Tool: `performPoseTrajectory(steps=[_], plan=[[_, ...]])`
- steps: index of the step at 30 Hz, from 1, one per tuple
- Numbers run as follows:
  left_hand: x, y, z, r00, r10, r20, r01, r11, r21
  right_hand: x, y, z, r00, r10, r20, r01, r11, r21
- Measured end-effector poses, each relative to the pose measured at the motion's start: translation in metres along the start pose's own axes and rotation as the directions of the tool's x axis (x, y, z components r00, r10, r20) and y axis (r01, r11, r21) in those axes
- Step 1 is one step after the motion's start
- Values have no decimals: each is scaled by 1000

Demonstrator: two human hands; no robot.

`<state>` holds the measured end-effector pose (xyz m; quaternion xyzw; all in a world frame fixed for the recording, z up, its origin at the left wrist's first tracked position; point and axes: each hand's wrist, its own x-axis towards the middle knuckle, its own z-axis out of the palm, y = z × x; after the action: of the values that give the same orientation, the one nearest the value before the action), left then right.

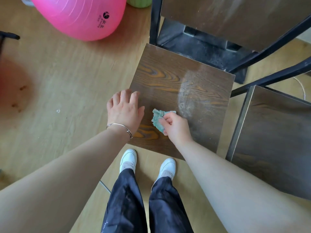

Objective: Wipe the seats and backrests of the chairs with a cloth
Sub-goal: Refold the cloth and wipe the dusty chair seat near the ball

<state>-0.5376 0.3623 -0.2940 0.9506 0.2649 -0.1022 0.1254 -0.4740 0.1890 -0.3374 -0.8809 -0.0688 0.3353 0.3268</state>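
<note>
A dark wood-grain chair seat (170, 78) lies below me, with a dusty pale patch on its right half. My right hand (176, 126) grips a crumpled teal cloth (158, 119) and holds it against the seat near the front. My left hand (125, 109) rests flat on the seat's left edge, fingers spread, a thin bracelet at the wrist. Behind the seat rises a dusty dark panel (235, 15) in a black metal frame; whether it is this chair's backrest I cannot tell.
A second dark wooden seat (272, 137) stands close on the right. A big pink exercise ball (80, 14) and a green object (139, 1) lie on the wooden floor at the back left. My white shoes (128, 158) stand just before the seat.
</note>
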Motion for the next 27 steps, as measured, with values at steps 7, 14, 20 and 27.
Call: performPoseTrajectory(steps=[7,14,20,27], plan=[[-1,11,8,999,44,19,-44,998,44,5,3,-18,976,-125,177,163,963,-216],[25,23,2,998,67,-13,-67,996,58,74,-20,-58,999,-22,-30,21,999,-38],[56,31,1,996,83,-21,-82,994,67,148,-30,-124,968,74,-240,-73,997,13],[72,34,2,993,114,-25,-113,992,58,165,-20,-134,968,-72,-240,8,966,-259]])
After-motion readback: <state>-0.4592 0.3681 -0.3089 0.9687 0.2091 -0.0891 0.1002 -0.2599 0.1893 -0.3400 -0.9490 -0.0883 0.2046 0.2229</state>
